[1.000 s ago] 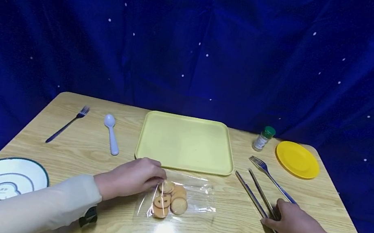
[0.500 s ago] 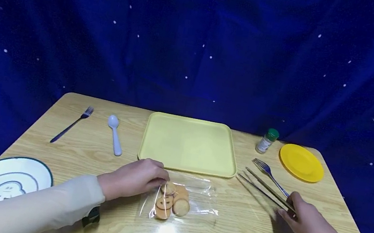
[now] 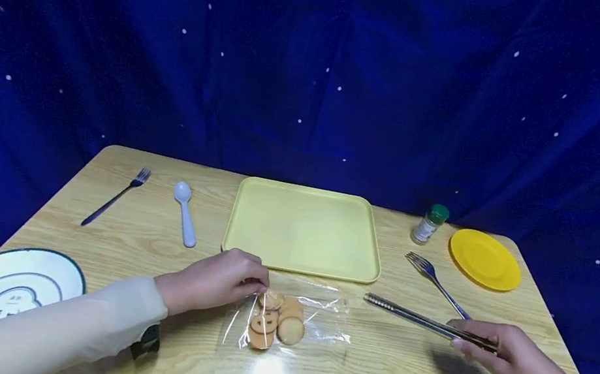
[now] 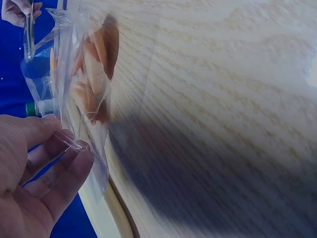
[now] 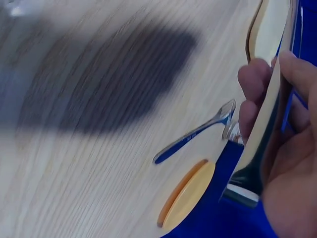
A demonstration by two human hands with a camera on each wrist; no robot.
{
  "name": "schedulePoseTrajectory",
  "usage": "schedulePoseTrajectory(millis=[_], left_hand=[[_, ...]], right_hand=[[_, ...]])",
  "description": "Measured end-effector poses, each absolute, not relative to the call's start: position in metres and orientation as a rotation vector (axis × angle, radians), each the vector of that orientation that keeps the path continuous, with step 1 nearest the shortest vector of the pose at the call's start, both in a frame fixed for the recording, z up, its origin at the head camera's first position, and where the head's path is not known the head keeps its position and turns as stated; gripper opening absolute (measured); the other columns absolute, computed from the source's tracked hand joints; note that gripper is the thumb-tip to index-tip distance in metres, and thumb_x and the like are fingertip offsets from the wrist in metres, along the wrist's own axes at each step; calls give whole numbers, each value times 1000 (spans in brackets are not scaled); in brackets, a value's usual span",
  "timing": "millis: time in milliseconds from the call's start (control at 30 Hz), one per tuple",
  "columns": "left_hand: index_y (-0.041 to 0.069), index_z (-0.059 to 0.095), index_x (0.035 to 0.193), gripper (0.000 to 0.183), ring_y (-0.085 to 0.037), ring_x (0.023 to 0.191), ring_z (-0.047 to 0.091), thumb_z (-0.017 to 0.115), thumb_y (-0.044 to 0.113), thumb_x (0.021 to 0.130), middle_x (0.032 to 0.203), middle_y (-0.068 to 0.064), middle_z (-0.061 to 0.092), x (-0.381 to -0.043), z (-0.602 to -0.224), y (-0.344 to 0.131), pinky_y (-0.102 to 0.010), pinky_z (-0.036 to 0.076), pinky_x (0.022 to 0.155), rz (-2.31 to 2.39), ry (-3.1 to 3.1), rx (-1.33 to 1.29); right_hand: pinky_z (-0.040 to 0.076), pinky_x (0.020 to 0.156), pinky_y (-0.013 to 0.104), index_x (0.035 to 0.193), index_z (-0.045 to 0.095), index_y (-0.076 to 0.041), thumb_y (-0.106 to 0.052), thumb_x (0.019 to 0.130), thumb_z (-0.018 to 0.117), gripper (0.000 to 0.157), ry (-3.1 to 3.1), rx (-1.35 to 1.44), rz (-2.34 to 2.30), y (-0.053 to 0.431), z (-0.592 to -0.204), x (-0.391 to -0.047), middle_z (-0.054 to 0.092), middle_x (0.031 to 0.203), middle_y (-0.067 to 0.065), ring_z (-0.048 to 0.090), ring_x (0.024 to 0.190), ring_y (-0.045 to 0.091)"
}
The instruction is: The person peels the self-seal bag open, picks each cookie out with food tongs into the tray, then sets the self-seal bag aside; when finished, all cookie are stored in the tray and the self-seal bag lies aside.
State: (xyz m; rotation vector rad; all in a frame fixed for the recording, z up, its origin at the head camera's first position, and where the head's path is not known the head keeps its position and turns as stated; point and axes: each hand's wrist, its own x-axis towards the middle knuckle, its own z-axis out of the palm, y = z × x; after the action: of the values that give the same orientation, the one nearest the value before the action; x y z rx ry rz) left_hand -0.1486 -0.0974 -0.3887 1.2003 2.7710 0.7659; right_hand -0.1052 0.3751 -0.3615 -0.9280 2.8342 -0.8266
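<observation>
At the front middle of the table lies a clear plastic bag (image 3: pixel 321 323) with several round cookies (image 3: pixel 264 323) inside, one with a smiling face. My left hand (image 3: pixel 225 280) pinches the bag's left edge; in the left wrist view the thumb and fingertips grip the film (image 4: pixel 79 146). Off to the right, my right hand (image 3: pixel 521 363) holds metal tongs (image 3: pixel 415 317) above the table, their toothed ends pointing left and close together. In the right wrist view the fingers wrap round the tongs (image 5: pixel 262 129) near the hinge end.
Behind the bag lies a pale yellow tray (image 3: pixel 304 231). A fork (image 3: pixel 116 196) and a light spoon (image 3: pixel 185 214) are at left, above a large white plate (image 3: pixel 77 272). At right are another fork (image 3: pixel 439 283), a green-capped shaker (image 3: pixel 429 224) and a yellow plate (image 3: pixel 484 259).
My right hand has lifted the tongs off the table and swung their tips leftward; the tongs' arms have come together. My left hand keeps its grip on the bag.
</observation>
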Motion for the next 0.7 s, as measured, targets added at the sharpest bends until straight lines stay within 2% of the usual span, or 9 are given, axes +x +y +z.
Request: schedulePoseTrajectory(millis=[67, 133, 333, 467, 567, 700], left_hand=[[16, 72, 93, 8, 0, 77, 58, 64, 16, 93, 86, 7, 67, -149, -389, -98, -17, 50, 69, 771, 2766, 1196], [17, 71, 93, 7, 1, 77, 58, 64, 16, 93, 86, 7, 67, -149, -390, -98, -17, 50, 69, 773, 2762, 1196], [17, 71, 93, 8, 1, 77, 57, 64, 16, 94, 86, 7, 66, -150, -392, -98, -17, 49, 68, 788, 2755, 1197], [18, 71, 93, 8, 0, 78, 57, 63, 15, 94, 86, 7, 66, -151, -392, -98, -18, 50, 70, 794, 2750, 1204], [18, 71, 93, 9, 0, 78, 57, 62, 16, 95, 87, 8, 65, -151, -392, -98, -18, 50, 70, 790, 2750, 1208], [18, 71, 94, 10, 0, 79, 57, 62, 16, 95, 87, 8, 65, -150, -391, -98, -19, 50, 71, 779, 2751, 1211]], right_hand=[[47, 56, 19, 112, 66, -7, -5, 94, 60, 20, 2718, -964, -889, 370, -364, -108, 68, 82, -8, 58, 71, -4], [48, 54, 20, 113, 66, -6, -7, 94, 60, 20, 2649, -987, -909, 364, -366, -111, 69, 85, -7, 58, 69, -4], [48, 51, 21, 114, 67, -9, -14, 96, 59, 21, 2513, -1003, -920, 343, -368, -119, 66, 78, 1, 54, 61, -3], [52, 63, 21, 116, 68, -15, -21, 96, 60, 22, 2552, -1063, -824, 329, -371, -124, 73, 93, -1, 61, 79, -4], [52, 70, 20, 117, 68, -19, -26, 95, 62, 25, 2633, -1136, -725, 320, -373, -127, 72, 107, -5, 62, 91, -4], [50, 68, 19, 118, 67, -21, -26, 93, 65, 26, 2682, -1241, -645, 308, -374, -130, 69, 101, -14, 59, 84, -6]])
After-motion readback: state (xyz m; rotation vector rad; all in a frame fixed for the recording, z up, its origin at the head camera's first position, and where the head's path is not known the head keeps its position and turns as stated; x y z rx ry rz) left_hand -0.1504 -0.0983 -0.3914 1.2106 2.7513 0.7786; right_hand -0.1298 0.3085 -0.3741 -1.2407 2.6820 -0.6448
